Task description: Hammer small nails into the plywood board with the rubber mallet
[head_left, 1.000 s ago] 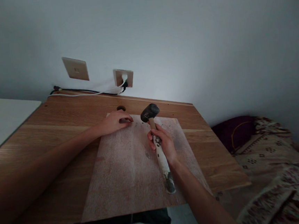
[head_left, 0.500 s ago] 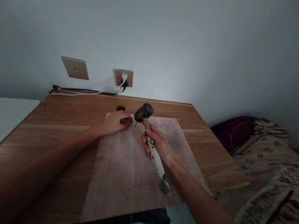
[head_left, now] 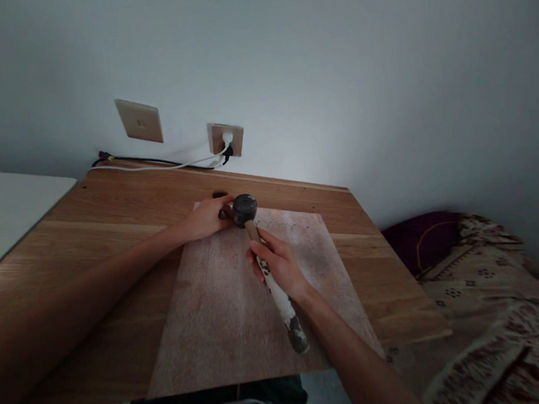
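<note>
My right hand [head_left: 277, 261] is wrapped round the upper handle of a mallet [head_left: 278, 295], whose dark head sits over the far left part of a wooden board [head_left: 214, 320]. White, chipped paint covers much of the handle. Close beside the head, my left hand [head_left: 209, 218] rests at the board's far edge with its fingers curled and pinched together. The mallet head hides the fingertips, so whatever they hold cannot be made out. Small curved marks or bits [head_left: 285, 227] show along the board's far edge, to the right of the head.
The board lies on a wooden desk [head_left: 100, 210] with a round cable hole [head_left: 220, 194]. Cables [head_left: 153, 165] run along the wall to a socket [head_left: 239, 140]. A white surface [head_left: 10, 212] stands at left; patterned bedding [head_left: 486, 309] lies at right.
The mallet head has moved left and slightly down, turning so that its round face shows beside my left fingers. My right hand shifted left with it. My left hand stays in about the same place.
</note>
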Motion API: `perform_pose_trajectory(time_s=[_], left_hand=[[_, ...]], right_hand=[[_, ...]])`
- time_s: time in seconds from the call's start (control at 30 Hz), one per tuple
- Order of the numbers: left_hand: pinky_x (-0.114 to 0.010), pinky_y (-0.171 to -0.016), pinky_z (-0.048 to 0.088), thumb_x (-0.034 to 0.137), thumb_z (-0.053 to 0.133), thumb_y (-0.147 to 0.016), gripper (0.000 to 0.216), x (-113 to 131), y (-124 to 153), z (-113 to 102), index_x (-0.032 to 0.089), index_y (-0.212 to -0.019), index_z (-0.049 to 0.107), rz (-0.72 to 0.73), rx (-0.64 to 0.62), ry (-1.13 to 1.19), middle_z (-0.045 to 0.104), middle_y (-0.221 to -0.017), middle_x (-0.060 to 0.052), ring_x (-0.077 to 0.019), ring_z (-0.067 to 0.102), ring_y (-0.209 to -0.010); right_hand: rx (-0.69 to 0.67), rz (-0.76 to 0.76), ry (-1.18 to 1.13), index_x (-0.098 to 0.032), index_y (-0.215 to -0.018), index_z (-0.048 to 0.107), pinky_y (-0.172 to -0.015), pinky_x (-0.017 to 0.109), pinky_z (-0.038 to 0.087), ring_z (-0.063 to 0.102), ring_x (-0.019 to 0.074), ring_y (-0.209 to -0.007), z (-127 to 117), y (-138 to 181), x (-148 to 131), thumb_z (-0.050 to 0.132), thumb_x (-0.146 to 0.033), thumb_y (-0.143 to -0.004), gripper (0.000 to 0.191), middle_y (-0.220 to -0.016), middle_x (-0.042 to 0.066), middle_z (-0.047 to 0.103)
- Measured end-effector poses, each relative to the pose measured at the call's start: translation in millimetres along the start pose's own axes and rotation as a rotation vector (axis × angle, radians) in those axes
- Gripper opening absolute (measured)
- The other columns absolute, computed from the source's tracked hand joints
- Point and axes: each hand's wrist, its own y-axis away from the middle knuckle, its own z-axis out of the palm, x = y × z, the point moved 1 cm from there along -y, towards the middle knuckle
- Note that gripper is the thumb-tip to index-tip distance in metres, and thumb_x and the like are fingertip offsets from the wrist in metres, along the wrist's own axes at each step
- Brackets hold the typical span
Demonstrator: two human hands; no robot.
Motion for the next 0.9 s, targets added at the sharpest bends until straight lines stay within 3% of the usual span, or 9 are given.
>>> perform_pose_trajectory(time_s=[0.17, 0.5, 0.63, 0.73, 0.83, 0.9], left_hand=[[-0.028, -0.076, 0.054, 0.022, 0.074, -0.082, 0.041, 0, -1, 0, 0.018, -0.122, 0.068, -0.005, -0.017, 0.035, 0.079, -0.098, -0.005, -0.0218, 0.074, -0.086], [-0.028, -0.077, 0.053, 0.019, 0.07, -0.082, 0.038, 1, 0, 0, 0.018, -0.119, 0.064, 0.02, -0.042, 0.06, 0.077, -0.095, -0.004, -0.0202, 0.072, -0.084], [-0.031, -0.08, 0.053, 0.018, 0.07, -0.08, 0.03, 15, 3, -7, 0.017, -0.109, 0.063, 0.061, -0.035, -0.014, 0.071, -0.106, -0.007, -0.0207, 0.068, -0.091], [-0.036, -0.091, 0.051, 0.02, 0.07, -0.082, 0.022, 43, 12, -6, 0.019, -0.103, 0.063, 0.254, -0.033, -0.141, 0.067, -0.114, -0.01, -0.0249, 0.064, -0.103], [-0.041, -0.097, 0.048, 0.018, 0.068, -0.086, 0.019, 81, 30, 9, 0.024, -0.104, 0.065, 0.613, -0.163, -0.264, 0.071, -0.112, -0.008, -0.0273, 0.064, -0.109], [-0.042, -0.097, 0.048, 0.014, 0.064, -0.089, 0.021, 103, 42, 25, 0.027, -0.105, 0.066, 0.801, -0.165, -0.353, 0.072, -0.118, -0.009, -0.0274, 0.063, -0.115]], right_hand=[[0.017, -0.021, 0.025, -0.023, -0.112, 0.059, -0.035, 0.023, 0.032, 0.046, 0.0083, -0.039, -1, 0, 2, 0.065, -0.05, -0.092, 0.034, -0.068, -0.006, 0.058], [0.057, 0.025, -0.02, -0.024, -0.092, 0.058, -0.03, 0.021, 0.031, 0.044, 0.0071, -0.035, -2, 2, -4, 0.069, -0.05, -0.088, 0.028, -0.066, -0.007, 0.06], [0.183, -0.019, -0.08, -0.024, -0.087, 0.058, -0.03, 0.022, 0.031, 0.044, 0.0072, -0.035, -9, 4, -12, 0.071, -0.046, -0.085, 0.026, -0.066, -0.006, 0.061], [0.295, -0.102, -0.122, -0.023, -0.083, 0.056, -0.033, 0.021, 0.032, 0.045, 0.0067, -0.036, -21, 5, -17, 0.071, -0.044, -0.085, 0.026, -0.065, -0.006, 0.058], [0.31, -0.103, -0.164, -0.023, -0.081, 0.054, -0.033, 0.02, 0.031, 0.044, 0.0059, -0.036, -32, 5, -19, 0.071, -0.044, -0.084, 0.027, -0.064, -0.007, 0.057], [0.293, -0.082, -0.185, -0.023, -0.08, 0.053, -0.033, 0.02, 0.031, 0.042, 0.0057, -0.036, -36, 4, -19, 0.072, -0.044, -0.084, 0.028, -0.063, -0.007, 0.056]])
